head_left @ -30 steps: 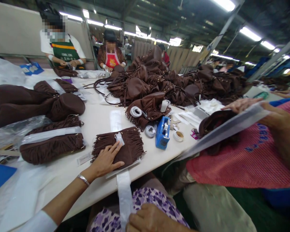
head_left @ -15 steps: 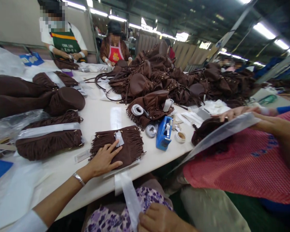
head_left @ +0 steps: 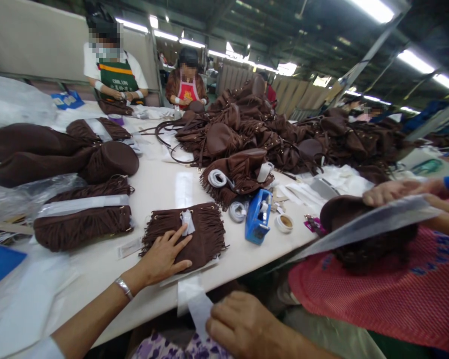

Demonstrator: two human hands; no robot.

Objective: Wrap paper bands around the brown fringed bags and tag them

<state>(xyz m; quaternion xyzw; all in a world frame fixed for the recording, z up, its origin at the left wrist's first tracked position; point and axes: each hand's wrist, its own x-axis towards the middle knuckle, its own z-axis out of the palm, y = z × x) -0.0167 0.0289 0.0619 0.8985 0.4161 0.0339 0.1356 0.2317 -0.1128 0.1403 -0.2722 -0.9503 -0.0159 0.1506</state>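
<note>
Fingers spread, the left hand lies palm down on a flat, dark brown bag with long fringes, grasping nothing; a fingertip reaches the small white-wrapped piece on the bag's upper face. A silver bracelet circles that wrist. The right hand, low and near, is clenched on the end of a translucent whitish strip, which hangs off the near edge of the white desk. The bag rests at that edge, and a pale band shows just past its far side; whether band and strip are one piece cannot be told.

Just right of the bag stand a blue tape dispenser, a pale coiled roll and a tape roll with a tan core. Behind them sits another brown fringed bag with a white-wrapped coil, in front of a large heap of brown bags. To the left lies a rolled brown bag with a pale wrap. At the right, a co-worker's hand rests on a rounded brown bag behind a translucent sheet. On the far side, two people wear a green apron and a red apron.
</note>
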